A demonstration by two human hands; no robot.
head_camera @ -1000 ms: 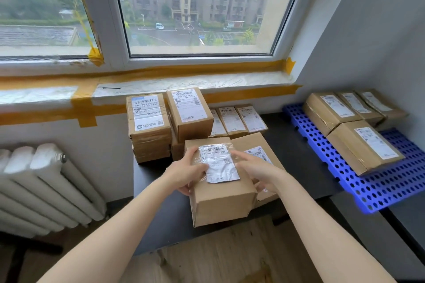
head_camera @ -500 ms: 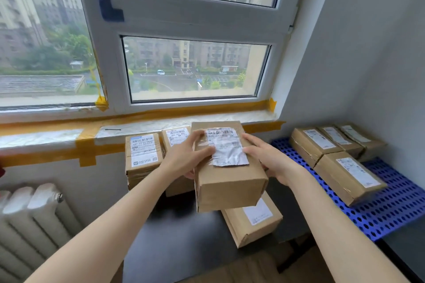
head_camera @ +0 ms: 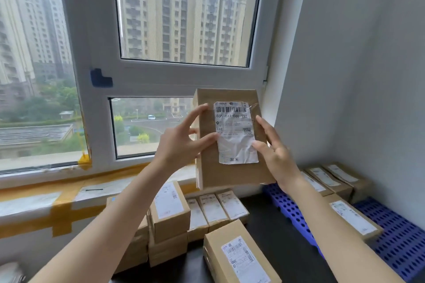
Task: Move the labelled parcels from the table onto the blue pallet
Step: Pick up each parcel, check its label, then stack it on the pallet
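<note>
Parcel point(head_camera: 230, 140) held upright in mid-air before the window point(head_camera: 184, 14), long axis vertical, label facing the camera, above the worktop point(head_camera: 264, 218). Gripped at left edge by left hand point(head_camera: 181, 145), right edge by right hand point(head_camera: 276, 156).

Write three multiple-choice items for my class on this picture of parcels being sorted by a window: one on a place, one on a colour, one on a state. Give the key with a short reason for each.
1. Where is the held parcel?
A. Lying on the pallet
B. Raised in front of the window
C. On the floor

2. What colour is the pallet?
A. Blue
B. Red
C. Green

3. How is the held parcel gripped?
A. By one hand alone
B. By no hand
C. By the left hand and the right hand, one on each side

Key:
1 B, it is up against the window frame, above the table.
2 A, its perforated plastic is blue.
3 C, fingers press on both long edges.
</note>
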